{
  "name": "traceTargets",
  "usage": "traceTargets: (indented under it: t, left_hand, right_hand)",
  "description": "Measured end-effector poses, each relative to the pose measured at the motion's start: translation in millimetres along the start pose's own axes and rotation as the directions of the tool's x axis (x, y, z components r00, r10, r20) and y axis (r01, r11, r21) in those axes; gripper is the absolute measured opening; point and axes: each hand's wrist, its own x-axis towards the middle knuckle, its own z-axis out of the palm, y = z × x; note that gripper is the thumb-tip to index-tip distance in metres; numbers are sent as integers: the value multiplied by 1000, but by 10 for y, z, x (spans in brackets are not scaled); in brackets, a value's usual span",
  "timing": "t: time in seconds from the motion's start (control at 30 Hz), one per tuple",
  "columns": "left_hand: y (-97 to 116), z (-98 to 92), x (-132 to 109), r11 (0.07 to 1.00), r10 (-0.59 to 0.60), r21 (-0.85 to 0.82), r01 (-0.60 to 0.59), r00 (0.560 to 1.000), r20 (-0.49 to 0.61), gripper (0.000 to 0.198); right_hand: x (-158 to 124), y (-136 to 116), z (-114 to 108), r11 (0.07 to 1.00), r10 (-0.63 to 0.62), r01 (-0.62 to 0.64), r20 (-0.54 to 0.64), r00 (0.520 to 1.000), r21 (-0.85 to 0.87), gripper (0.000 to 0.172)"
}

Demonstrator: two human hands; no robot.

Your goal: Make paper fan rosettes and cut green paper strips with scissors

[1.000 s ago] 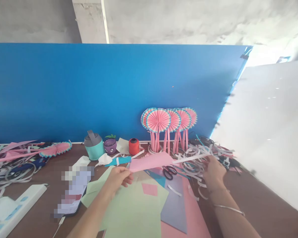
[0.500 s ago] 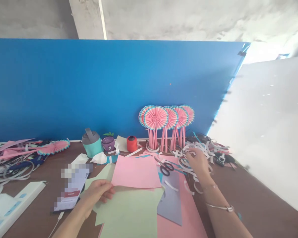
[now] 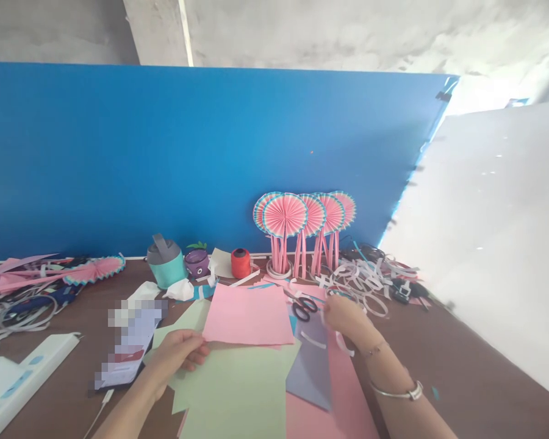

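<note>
Brown and crowded, the desk runs up to a blue partition well beyond both hands. Past the right hand, on the far side, pink pleated rounds stand upright on strip legs, and I judge these to be complete pieces. One folded pink fan lies flat, far off to the left of the left hand. By comparison the pink sheet looks hardly worked: it is flat, with no pleat or coloured edging visible, so any shaping of it seems left to do. It lies directly ahead and to the right of the left grip, whose thumb and fingers appear closed on its near left corner, above green paper. Right of the sheet and apart from it, the other grip is blurred and turned away, so I cannot tell whether it holds anything; black-handled scissors are just to its left, white strips just beyond it.
</note>
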Motion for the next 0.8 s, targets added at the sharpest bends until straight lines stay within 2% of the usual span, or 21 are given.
traceTargets:
  t: [0.07, 0.1, 0.17, 0.2, 0.23, 0.27, 0.3, 0.33, 0.4, 0.47, 0.53, 0.67, 0.8]
  left_hand:
    - [-5, 0, 1, 1000, -2, -3, 2, 1000, 4, 21]
    - [-5, -1, 0, 1000, -3, -12, 3, 1000, 10, 20]
    - [4, -6, -4, 998, -11, -55, 13, 999, 42, 19]
    - [15, -9, -6, 995, -15, -94, 21, 998, 66, 19]
    - [29, -12, -9, 989, -19, -143, 32, 996, 92, 18]
    - [47, -13, -11, 978, -21, -202, 45, 993, 118, 18]
    - [69, -11, -13, 962, -26, -267, 63, 990, 140, 16]
    - [93, -5, -13, 939, -34, -333, 86, 987, 158, 14]
    - [143, 16, -6, 881, -58, -452, 137, 981, 183, 10]
    - [188, 46, 6, 820, -83, -544, 178, 977, 196, 7]
    - [226, 78, 16, 764, -95, -614, 199, 976, 198, 7]
    - [289, 118, -7, 674, -108, -708, 211, 976, 188, 10]
    - [358, 130, -82, 623, -119, -757, 197, 980, 157, 15]
  right_hand:
    - [41, 69, -63, 994, 103, -107, -132, 986, -21, 17]
    - [50, 71, -81, 988, 149, -153, -219, 964, 1, 18]
    - [49, 13, -89, 988, 141, -118, -287, 947, 96, 15]
    - [38, -38, -82, 984, 94, -52, -249, 964, 169, 17]
    - [22, -94, -72, 967, 23, 18, -159, 987, 253, 22]
    - [2, -150, -59, 936, -40, 42, -13, 999, 350, 27]
    - [-21, -198, -47, 899, -102, 28, 148, 984, 438, 27]
    - [-44, -236, -35, 871, -164, 4, 282, 945, 490, 26]
    - [-80, -273, -10, 836, -247, -47, 451, 858, 547, 23]
    - [-95, -270, 15, 814, -291, -75, 515, 806, 576, 21]
    - [-89, -248, 39, 803, -304, -96, 543, 783, 588, 22]
    - [-58, -223, 68, 801, -277, -130, 554, 785, 585, 24]
    - [-49, -223, 93, 788, -281, -136, 546, 789, 601, 24]
